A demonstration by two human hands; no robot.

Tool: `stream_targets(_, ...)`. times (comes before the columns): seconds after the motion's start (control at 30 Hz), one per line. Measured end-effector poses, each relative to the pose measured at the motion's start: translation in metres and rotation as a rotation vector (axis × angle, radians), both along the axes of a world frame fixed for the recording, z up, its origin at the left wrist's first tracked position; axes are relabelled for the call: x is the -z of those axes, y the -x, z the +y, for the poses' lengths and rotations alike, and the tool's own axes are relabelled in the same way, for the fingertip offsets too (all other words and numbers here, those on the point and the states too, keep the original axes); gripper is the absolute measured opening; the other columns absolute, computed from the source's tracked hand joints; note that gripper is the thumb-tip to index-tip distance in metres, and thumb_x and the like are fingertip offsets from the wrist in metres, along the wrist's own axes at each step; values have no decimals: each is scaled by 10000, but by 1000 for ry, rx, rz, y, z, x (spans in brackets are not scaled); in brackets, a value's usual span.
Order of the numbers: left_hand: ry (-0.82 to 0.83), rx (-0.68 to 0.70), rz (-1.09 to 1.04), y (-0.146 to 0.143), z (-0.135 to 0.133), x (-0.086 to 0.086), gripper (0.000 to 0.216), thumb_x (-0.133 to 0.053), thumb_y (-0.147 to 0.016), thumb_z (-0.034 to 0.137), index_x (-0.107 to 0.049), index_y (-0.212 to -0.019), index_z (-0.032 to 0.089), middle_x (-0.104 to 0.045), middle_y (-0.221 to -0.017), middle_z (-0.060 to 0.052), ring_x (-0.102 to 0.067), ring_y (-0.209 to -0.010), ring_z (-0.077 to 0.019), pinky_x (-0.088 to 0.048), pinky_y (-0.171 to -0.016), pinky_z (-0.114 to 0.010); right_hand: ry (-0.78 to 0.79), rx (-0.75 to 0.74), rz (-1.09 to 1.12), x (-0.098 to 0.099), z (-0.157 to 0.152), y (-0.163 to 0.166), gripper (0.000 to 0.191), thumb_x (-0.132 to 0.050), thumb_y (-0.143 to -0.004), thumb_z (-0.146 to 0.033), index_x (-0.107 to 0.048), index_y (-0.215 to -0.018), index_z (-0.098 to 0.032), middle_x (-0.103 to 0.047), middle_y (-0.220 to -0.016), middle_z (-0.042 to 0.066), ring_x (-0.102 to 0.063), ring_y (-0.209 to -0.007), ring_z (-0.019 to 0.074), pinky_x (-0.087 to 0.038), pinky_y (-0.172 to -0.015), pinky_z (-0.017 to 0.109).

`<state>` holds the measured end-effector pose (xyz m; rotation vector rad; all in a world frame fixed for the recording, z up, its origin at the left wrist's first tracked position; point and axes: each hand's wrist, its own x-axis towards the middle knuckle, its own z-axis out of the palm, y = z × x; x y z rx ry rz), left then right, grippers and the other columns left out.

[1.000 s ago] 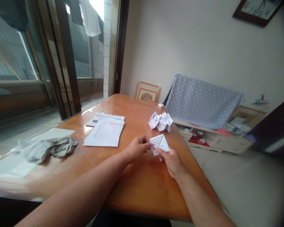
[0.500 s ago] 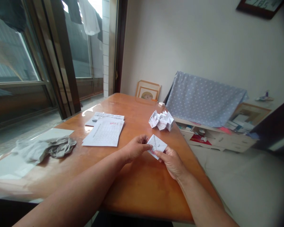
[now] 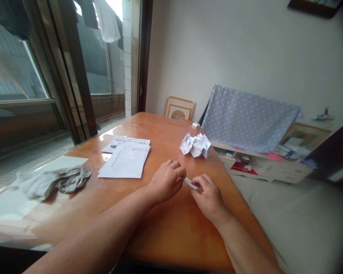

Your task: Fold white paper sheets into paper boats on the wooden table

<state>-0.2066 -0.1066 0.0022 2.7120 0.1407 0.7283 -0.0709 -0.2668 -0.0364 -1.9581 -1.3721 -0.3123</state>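
A small folded paper (image 3: 191, 183) is held between my two hands above the wooden table, turned so that mostly its thin edge shows. My left hand (image 3: 168, 180) pinches its left end, the fingertips partly hidden behind the back of the hand. At the other end, my right hand (image 3: 208, 195) grips it between thumb and fingers. Just beyond the hands stand several white folded paper pieces (image 3: 196, 145) with printed marks, grouped close together. To the left of my left hand lies a stack of printed sheets (image 3: 125, 160).
The glossy wooden table (image 3: 165, 131) has its right edge near my right forearm. A crumpled grey cloth (image 3: 71, 179) lies at the left. A pen (image 3: 113, 146) rests on papers behind the stack. Past the table, a dotted blue cloth (image 3: 246, 118) hangs above a low white cabinet (image 3: 270, 169).
The folded paper has been tipped from showing its square face to nearly edge-on. Both hands have turned with it, their backs now facing up more.
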Motion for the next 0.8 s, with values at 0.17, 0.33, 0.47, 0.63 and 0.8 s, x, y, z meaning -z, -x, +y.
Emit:
stream_targets(0.17,-157,9,92,-1,-4,1,102,-557,-832,122,-604,-839,213,-599,-913,-65,-505,-841,-227,-379,-727,-350,119,-11,-169,-6,-4,3,127,-575,-812,-121,-586,-846,-243,-589,-861,45,-535,-863,229,-401,-775,330)
stream_targets(0.33,-178,84,252,0,-5,11,105,-574,-806,118,-620,-802,212,-610,-879,-65,-544,-797,-224,-384,-685,-331,299,-99,-125,-9,-9,8,194,-551,-760,-65,-571,-832,-245,-593,-860,29,-531,-847,213,-390,-737,311)
stream_targets(0.47,-161,79,358,5,-6,7,130,-561,-807,144,-667,-835,213,-646,-886,-74,-593,-791,-239,-402,-703,-345,335,-168,9,-12,-14,5,257,-521,-740,-47,-612,-868,-251,-614,-892,21,-553,-854,202,-418,-761,303)
stream_targets(0.63,-125,30,405,10,-9,-3,126,-579,-822,219,-705,-832,221,-683,-904,-79,-632,-802,-250,-417,-744,-359,338,-255,217,-16,-18,-5,229,-551,-768,-87,-656,-894,-247,-653,-936,20,-597,-891,198,-448,-785,293)
stream_targets(0.8,35,-19,405,7,-6,-4,204,-557,-822,199,-725,-931,238,-734,-920,-60,-665,-823,-239,-429,-728,-312,297,-253,466,-14,-17,-10,131,-547,-879,-206,-638,-969,-236,-695,-954,13,-632,-877,190,-466,-767,288)
